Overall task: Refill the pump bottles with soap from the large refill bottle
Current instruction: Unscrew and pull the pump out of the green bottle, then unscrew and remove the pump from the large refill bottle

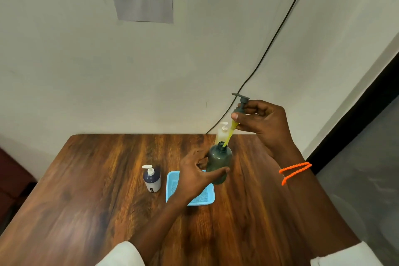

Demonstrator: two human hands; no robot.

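Green bottle (pixel 218 164) sits above the blue tray (pixel 172 181), my left hand (pixel 194 176) gripping it steady so my right hand (pixel 262 122) can pinch the grey pump (pixel 241 104), its yellow-coated tube angled into the neck.

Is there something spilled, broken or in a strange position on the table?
No spill or damage shows. The one unusual thing: the green bottle has its pump lifted out by the right hand, the yellow-coated tube still inside the neck, which fits refilling.
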